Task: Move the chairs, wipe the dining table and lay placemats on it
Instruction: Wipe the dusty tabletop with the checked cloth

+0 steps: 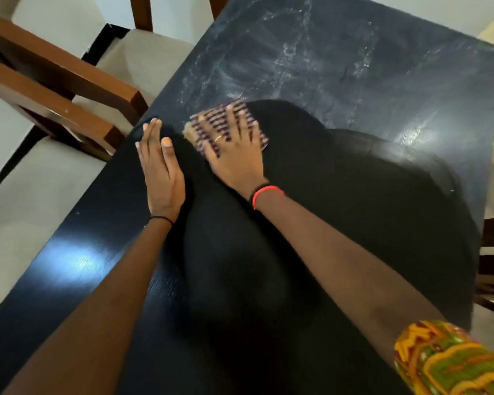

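**Worn items, both arms**

Left hand (161, 178): thin black band (160, 219) at the wrist. Right hand (234, 158): ring (218, 139) on one finger, orange-red band (267, 192) at the wrist. Right sleeve (451, 357): yellow, orange and green print. Forearms bare.

Table top (354, 67): dark grained wood, glossy at 8 o'clock; dull, white-streaked film toward 1 o'clock.
Cloth (211, 121): woven fabric, ribbed, matt.
Chair frame (69, 81): brown wood, smooth, slight sheen.
Chair seat (143, 58): pale upholstery, matt.
Sleeve (445, 360): printed cloth.
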